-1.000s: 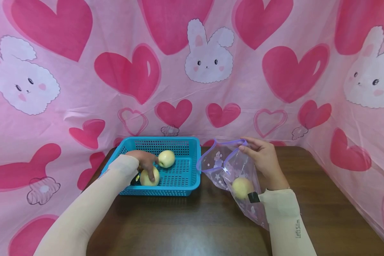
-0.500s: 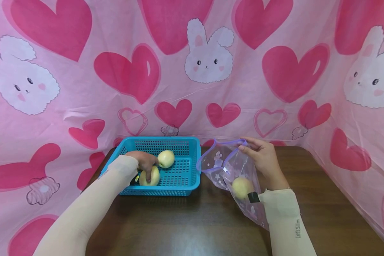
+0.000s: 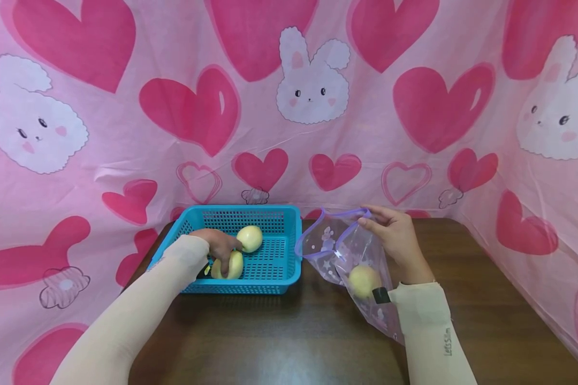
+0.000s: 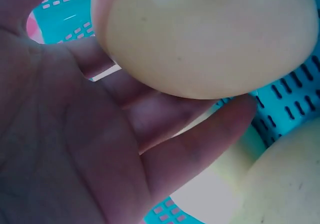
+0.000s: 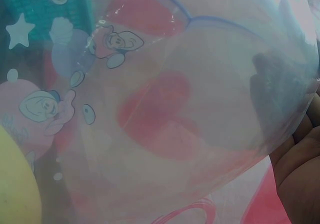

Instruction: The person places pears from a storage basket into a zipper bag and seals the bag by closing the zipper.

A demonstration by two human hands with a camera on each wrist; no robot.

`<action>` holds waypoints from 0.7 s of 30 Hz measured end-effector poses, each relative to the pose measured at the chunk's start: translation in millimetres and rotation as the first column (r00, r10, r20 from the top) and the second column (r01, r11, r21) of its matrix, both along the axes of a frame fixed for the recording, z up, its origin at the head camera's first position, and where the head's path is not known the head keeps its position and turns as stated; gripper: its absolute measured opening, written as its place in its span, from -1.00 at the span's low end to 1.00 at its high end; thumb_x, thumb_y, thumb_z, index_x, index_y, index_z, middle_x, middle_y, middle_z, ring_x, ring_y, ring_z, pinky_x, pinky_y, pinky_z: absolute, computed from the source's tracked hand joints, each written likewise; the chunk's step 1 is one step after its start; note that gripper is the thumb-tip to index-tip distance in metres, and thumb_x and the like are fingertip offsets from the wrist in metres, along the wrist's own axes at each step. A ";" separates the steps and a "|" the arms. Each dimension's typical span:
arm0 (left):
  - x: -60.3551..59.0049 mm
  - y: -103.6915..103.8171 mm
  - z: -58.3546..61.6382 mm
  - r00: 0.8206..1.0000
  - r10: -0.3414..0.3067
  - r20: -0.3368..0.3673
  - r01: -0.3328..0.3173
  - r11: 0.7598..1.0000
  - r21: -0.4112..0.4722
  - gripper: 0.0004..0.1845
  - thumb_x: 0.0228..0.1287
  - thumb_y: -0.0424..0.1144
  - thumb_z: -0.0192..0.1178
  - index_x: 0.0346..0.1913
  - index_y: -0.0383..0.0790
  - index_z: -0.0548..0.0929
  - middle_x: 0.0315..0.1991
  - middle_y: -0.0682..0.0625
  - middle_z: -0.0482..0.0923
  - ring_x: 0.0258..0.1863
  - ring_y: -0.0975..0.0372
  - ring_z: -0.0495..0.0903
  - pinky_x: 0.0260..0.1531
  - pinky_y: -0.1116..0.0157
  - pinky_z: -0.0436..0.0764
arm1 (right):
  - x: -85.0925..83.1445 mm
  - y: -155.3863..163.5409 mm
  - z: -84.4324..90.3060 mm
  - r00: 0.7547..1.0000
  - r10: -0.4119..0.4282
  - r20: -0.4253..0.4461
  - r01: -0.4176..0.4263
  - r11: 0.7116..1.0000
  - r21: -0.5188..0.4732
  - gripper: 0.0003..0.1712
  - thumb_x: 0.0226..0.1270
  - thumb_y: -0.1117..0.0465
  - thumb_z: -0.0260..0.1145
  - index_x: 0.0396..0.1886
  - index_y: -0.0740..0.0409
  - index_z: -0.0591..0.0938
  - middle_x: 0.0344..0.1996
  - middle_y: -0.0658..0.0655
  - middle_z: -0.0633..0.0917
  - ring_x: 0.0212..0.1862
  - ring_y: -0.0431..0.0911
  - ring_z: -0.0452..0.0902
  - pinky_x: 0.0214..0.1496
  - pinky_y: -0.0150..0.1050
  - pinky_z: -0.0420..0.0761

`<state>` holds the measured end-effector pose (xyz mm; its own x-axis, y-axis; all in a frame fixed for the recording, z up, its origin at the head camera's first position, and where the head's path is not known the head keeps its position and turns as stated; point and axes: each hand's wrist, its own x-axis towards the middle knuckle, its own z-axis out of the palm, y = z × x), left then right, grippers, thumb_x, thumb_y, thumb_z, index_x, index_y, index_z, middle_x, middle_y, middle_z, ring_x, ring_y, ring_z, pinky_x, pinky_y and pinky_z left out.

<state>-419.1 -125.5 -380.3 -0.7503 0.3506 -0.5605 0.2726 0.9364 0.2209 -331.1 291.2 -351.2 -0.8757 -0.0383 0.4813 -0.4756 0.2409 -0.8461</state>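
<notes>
Holds the left sleeve (image 3: 120,326) on a slant and the right sleeve (image 3: 428,337) more upright, with a broad stretch of dark brown wooden tabletop (image 3: 270,342) in between, softly shining near the front and running up to the near wall of the blue basket (image 3: 250,287). Dangles the lower tip of a clear bag (image 3: 339,272) beside the right cuff, with a bagged fruit (image 3: 363,282), pale yellow, inside, just beside a small black block (image 3: 381,295) at that cuff. Pinches the bag's purple rim narrowly between thumb and fingers of the right hand (image 3: 397,235), with the mouth spread wide on the basket side. Overlaps the basket's right rim with the bag's left corner in the head view; cannot tell whether touching.

Grips a held fruit (image 3: 236,264) inside the basket, near the front wall, with thumb and fingers of the left hand (image 3: 217,246) bent round the sides. Shows more pale fruit beyond the little finger in the left wrist view; cannot tell how many pieces. Has a loose fruit (image 3: 249,238) just behind, near the fingertips, and slotted floor to the right, as far as the right wall.

Extends in wood right of the bag to a slanting table edge. Ends close behind the basket in pink cloth (image 3: 298,139), hung left, back and right, printed with red hearts (image 3: 192,115) and white rabbits (image 3: 313,101).
</notes>
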 end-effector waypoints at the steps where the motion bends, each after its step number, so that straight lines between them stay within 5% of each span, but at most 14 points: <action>1: 0.2 0.2 -0.4 1.000 0.008 0.011 -0.008 1.000 0.008 -0.03 -0.20 -0.22 0.61 0.39 -0.06 0.38 0.29 -0.14 0.35 0.10 0.05 0.48 -0.02 0.06 0.57 | -0.1 0.0 0.1 1.000 0.001 -0.002 -0.001 1.000 0.002 -0.50 0.20 0.21 0.46 0.13 0.29 0.63 -0.16 0.16 0.74 -0.12 -0.15 0.69 -0.01 -0.36 0.57; 12: -0.7 4.0 0.0 0.998 -0.007 0.061 0.005 0.999 0.037 -0.02 -0.18 -0.27 0.60 0.40 -0.15 0.36 0.24 -0.10 0.39 0.09 0.06 0.50 -0.03 0.08 0.59 | -0.7 1.6 0.6 1.000 0.000 0.009 0.000 1.000 0.024 -0.49 0.21 0.16 0.46 0.14 0.25 0.63 -0.15 0.23 0.73 -0.12 -0.15 0.69 0.00 -0.37 0.57; 21: 3.1 3.4 2.2 0.997 -0.072 0.003 0.072 0.997 -0.001 -0.08 -0.18 -0.18 0.61 0.35 -0.18 0.42 0.11 -0.03 0.48 0.04 0.11 0.51 -0.04 0.12 0.58 | -0.1 2.1 -0.1 1.000 -0.006 0.012 0.006 1.000 0.018 -0.48 0.21 0.15 0.46 0.14 0.26 0.63 -0.15 0.18 0.74 -0.11 -0.15 0.68 0.01 -0.37 0.56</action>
<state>-416.0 -122.1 -378.1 -0.7217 0.4027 -0.5629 0.3385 0.9148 0.2205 -331.2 293.3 -351.2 -0.8816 -0.0411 0.4702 -0.4640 0.2587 -0.8472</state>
